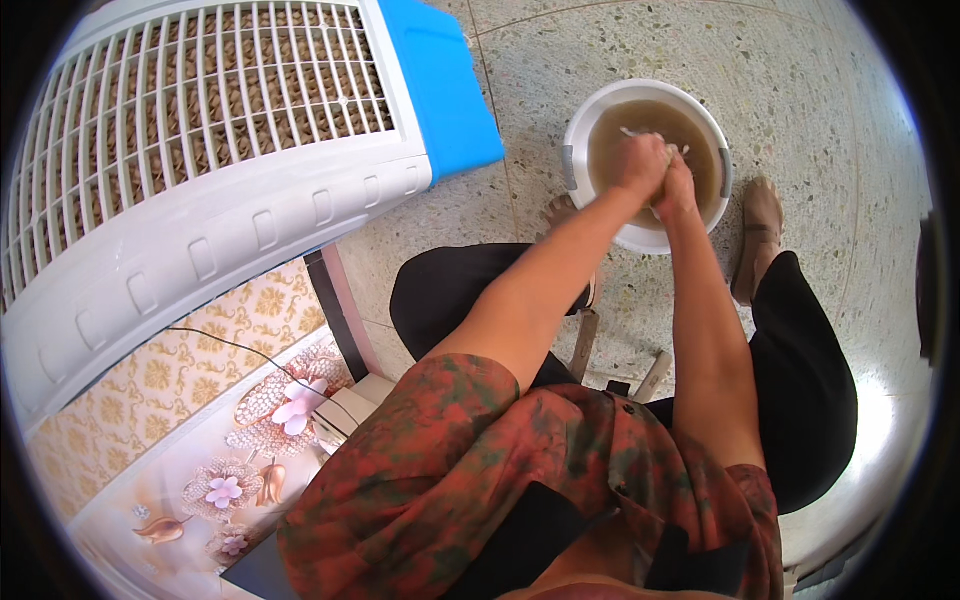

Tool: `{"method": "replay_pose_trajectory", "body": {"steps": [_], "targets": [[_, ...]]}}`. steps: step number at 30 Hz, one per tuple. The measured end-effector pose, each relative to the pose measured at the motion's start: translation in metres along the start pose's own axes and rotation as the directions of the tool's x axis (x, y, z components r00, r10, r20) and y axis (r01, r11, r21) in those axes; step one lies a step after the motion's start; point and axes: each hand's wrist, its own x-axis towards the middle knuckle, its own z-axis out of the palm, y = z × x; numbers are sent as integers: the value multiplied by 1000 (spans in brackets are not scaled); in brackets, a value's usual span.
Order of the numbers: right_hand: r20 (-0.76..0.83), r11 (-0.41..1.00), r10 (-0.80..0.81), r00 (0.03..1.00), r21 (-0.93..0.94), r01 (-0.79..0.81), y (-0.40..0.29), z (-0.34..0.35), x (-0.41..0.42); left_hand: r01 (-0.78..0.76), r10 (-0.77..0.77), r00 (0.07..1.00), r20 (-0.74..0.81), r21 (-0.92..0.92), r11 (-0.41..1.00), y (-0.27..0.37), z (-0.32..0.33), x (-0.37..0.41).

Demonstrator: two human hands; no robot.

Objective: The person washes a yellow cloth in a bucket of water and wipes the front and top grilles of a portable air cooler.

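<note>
Between my feet stands a round white plastic bucket (pixel 649 91) with grey handles, holding murky brown water (pixel 637 114). My left hand (pixel 643 163) and my right hand (pixel 679 186) are pressed together over the water, both gripping what looks like a pale wet cloth (pixel 673 150). Only small whitish ends of it show around the fingers; the rest is hidden inside my grip. Both forearms reach down and forward from my lap.
A blue and white air cooler (pixel 457 97) with a slatted grille stands at the upper left. A thin dark cable (pixel 255 349) runs below it, before a flower-patterned wall (pixel 225 435). Speckled tile floor (pixel 810 97) surrounds the bucket. My sandalled foot (pixel 759 225) is right of it.
</note>
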Motion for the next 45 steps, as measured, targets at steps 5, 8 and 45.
{"method": "replay_pose_trajectory", "body": {"steps": [5,8,45], "targets": [[-299,961,-131,945,-272,47,-14,18,-9,393,-399,914,71,87,916,-24,-21,28],[-329,891,-178,927,-454,11,-27,24,-17,261,-244,950,-197,68,963,-58,-5,24],[11,985,33,999,-172,-31,-15,-8,13,123,-152,988,-32,-439,890,14,7,-3]]}}
